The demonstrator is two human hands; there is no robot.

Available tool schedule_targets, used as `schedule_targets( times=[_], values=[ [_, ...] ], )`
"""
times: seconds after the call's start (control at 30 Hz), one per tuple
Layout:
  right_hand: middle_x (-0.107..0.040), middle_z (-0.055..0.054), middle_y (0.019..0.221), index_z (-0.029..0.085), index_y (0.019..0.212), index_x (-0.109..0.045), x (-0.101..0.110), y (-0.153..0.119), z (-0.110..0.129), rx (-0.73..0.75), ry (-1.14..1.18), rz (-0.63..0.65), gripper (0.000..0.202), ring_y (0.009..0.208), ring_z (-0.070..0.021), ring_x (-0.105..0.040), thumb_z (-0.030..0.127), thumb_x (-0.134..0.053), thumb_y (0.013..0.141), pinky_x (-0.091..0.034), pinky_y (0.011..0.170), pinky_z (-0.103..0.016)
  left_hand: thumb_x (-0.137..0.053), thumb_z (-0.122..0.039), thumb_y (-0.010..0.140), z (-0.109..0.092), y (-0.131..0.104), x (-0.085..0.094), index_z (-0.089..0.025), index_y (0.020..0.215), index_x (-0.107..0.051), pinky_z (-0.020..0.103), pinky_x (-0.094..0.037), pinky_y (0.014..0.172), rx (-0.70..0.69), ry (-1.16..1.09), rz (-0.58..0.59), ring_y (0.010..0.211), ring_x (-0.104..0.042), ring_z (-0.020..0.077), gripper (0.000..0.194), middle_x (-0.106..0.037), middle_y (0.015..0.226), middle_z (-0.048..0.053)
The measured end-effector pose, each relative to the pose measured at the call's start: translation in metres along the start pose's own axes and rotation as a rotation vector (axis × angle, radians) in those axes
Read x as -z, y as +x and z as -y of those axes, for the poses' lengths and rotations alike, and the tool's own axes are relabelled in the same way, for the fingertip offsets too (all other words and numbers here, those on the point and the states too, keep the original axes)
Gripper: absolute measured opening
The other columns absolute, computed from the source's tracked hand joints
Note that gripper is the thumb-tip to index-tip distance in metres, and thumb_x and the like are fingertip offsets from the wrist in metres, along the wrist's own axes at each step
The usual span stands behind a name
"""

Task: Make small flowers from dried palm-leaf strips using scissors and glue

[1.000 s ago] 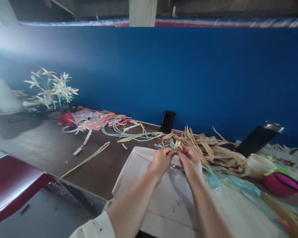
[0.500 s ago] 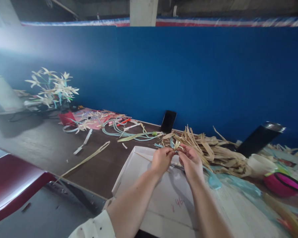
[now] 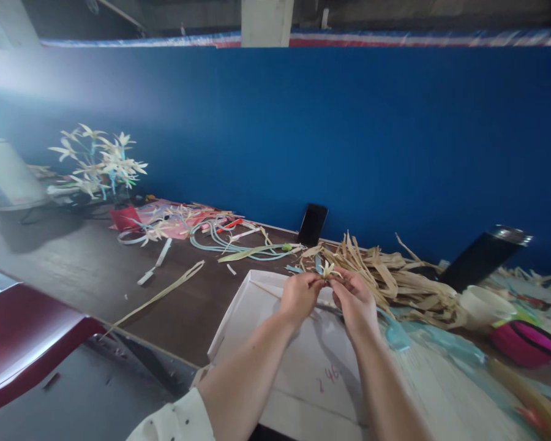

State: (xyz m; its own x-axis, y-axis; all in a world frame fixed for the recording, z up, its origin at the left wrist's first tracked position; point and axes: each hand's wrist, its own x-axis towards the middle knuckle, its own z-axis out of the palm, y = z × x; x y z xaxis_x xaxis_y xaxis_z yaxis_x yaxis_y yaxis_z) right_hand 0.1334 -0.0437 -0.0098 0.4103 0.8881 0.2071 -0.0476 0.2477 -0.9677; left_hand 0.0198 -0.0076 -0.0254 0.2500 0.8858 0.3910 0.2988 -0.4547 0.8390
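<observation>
Between my fingertips is a small pale flower (image 3: 329, 270) with narrow pointed petals, which look like dried husk. My left hand (image 3: 299, 297) pinches its base from the left, fingers closed. From the other side, my right hand (image 3: 352, 295) closes thumb and fingers on the same base. Both hands are above the far part of a shallow white box lid (image 3: 266, 343) with red handwriting on it. A thin stick (image 3: 265, 290) lies in the lid, partly behind my left hand. The flower's underside is hidden by my fingers.
Dried husks (image 3: 395, 282) are heaped behind my right hand. A phone (image 3: 312, 224) leans on the blue partition (image 3: 275, 135). To the right are a tilted black flask (image 3: 482, 257), a white cup (image 3: 484, 306) and a pink pouch (image 3: 528, 343). Husk flowers (image 3: 112, 162) stand at left.
The flower has turned slightly between my fingertips, and its petals show more spread. Both hands stay in nearly the same place.
</observation>
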Motion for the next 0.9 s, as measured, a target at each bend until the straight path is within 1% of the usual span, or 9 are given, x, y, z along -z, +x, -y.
schedule_targets(
  times=[0.23,0.37,0.6,0.8,0.9],
  values=[
    [-0.063,-0.002,0.074,0.017,0.101,-0.057,-0.0001,-0.0009,0.0007,-0.017,-0.014,0.019,0.043,0.045,-0.0073,-0.043,0.034,-0.070,0.063,-0.030,0.040,-0.020,-0.047,-0.029,0.081,-0.0035,-0.0002,0.0026,-0.018,0.070,-0.066,0.020,-0.032,0.056,-0.004,0.085,-0.010,0.062,-0.050,0.0102,0.024,-0.062,0.065,-0.001],
    [-0.064,-0.001,0.074,0.018,0.100,-0.057,-0.0011,-0.0017,0.0015,-0.032,-0.014,0.014,0.043,0.045,-0.0077,-0.045,0.034,-0.070,0.063,-0.032,0.040,-0.020,-0.047,-0.027,0.081,-0.0056,-0.0002,0.0046,-0.018,0.068,-0.065,0.020,-0.030,0.055,-0.026,0.133,-0.016,0.060,-0.050,0.0098,0.024,-0.061,0.064,-0.001],
    [-0.066,-0.004,0.083,0.018,0.101,-0.047,-0.0027,-0.0052,0.0062,-0.053,0.002,-0.016,0.044,0.040,-0.0077,-0.048,0.031,-0.069,0.064,-0.034,0.038,-0.021,-0.047,-0.026,0.080,-0.0061,-0.0007,0.0048,-0.020,0.071,-0.067,0.020,-0.033,0.059,-0.021,0.151,-0.038,0.062,-0.051,0.0104,0.023,-0.063,0.067,-0.001],
    [-0.067,-0.007,0.086,0.017,0.109,-0.045,-0.0031,-0.0067,0.0074,-0.042,-0.031,-0.022,0.052,0.041,-0.0082,-0.048,0.032,-0.067,0.064,-0.036,0.039,-0.022,-0.047,-0.026,0.080,-0.0081,-0.0015,0.0054,-0.019,0.068,-0.066,0.021,-0.032,0.057,-0.012,0.173,-0.036,0.060,-0.050,0.0110,0.024,-0.062,0.064,0.000],
    [-0.067,-0.007,0.086,0.017,0.111,-0.045,-0.0032,-0.0074,0.0074,-0.044,-0.030,-0.023,0.055,0.041,-0.0085,-0.049,0.033,-0.068,0.063,-0.037,0.039,-0.022,-0.047,-0.027,0.080,-0.0086,-0.0018,0.0059,-0.019,0.067,-0.066,0.022,-0.031,0.057,-0.008,0.183,-0.035,0.060,-0.049,0.0111,0.024,-0.062,0.064,0.000]
  ],
)
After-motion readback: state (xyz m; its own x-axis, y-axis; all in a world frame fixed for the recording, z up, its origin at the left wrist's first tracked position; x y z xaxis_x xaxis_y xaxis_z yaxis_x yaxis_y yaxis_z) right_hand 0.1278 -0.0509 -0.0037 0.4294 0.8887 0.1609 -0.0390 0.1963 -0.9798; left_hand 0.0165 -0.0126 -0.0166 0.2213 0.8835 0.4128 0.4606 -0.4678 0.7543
